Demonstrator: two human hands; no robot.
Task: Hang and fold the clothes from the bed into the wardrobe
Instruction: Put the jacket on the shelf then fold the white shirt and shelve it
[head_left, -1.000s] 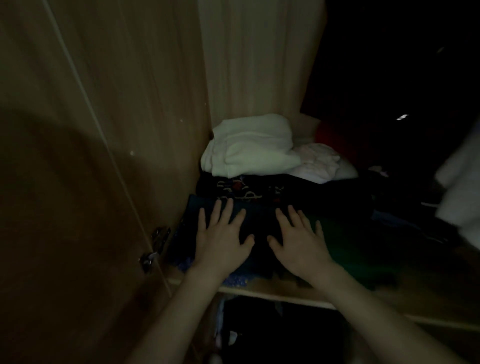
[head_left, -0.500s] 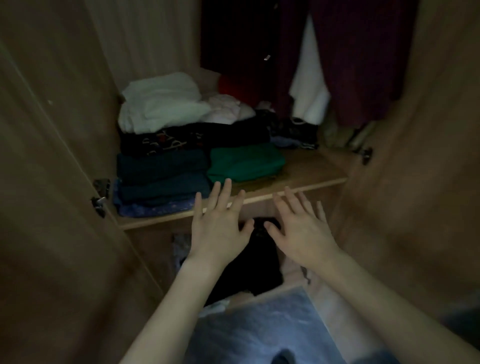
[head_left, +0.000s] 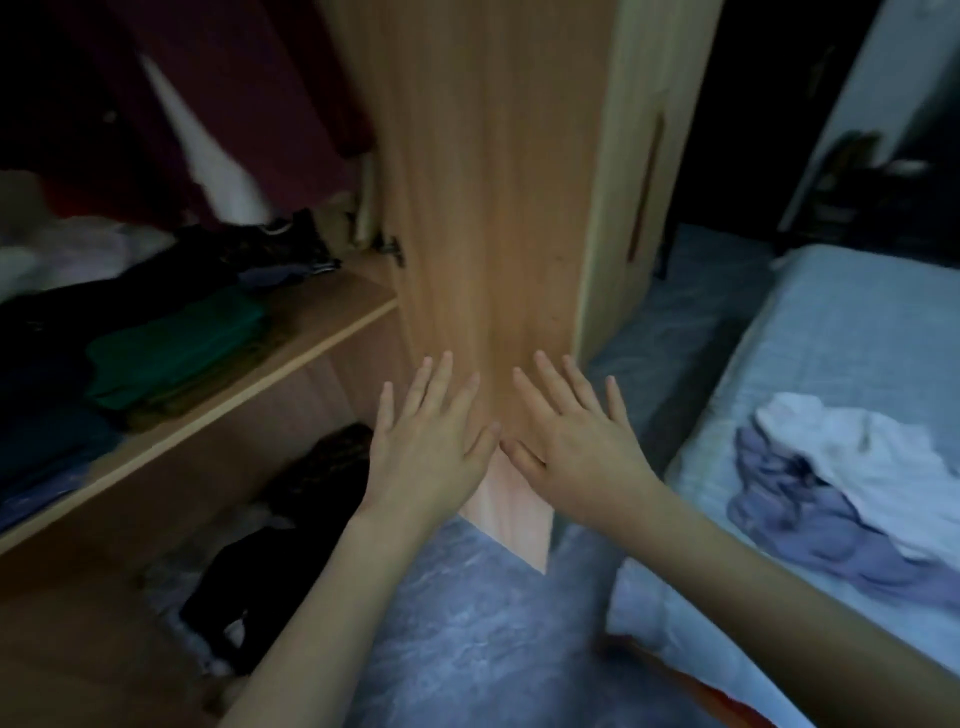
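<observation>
Both empty now, the left hand (head_left: 431, 441) and the right hand (head_left: 576, 441) are held out side by side, palms down, with their fingers straight and spread apart and the two thumbs nearly meeting. They show against the light brown wooden wardrobe door (head_left: 493, 208), which stands open edge-on in the middle of the view; whether the fingertips touch the wood cannot be told.

To the left, the wooden wardrobe shelf (head_left: 311, 345) carries stacks of folded clothes: a folded green garment (head_left: 176, 343) lies near the shelf's front edge, with dark folded items beside and behind it, too dim to tell apart. Above them hang a dark maroon garment (head_left: 249, 78) and a white one (head_left: 218, 176). Below the shelf, a dark crumpled piece (head_left: 291, 525) lies in the lower compartment.

To the right stands the bed with a pale blue sheet (head_left: 857, 332). On it, well apart from the hands, lies a rumpled heap of white and lavender clothes (head_left: 841, 488), unfolded. Between bed and wardrobe runs a grey-blue marbled floor (head_left: 467, 639).
</observation>
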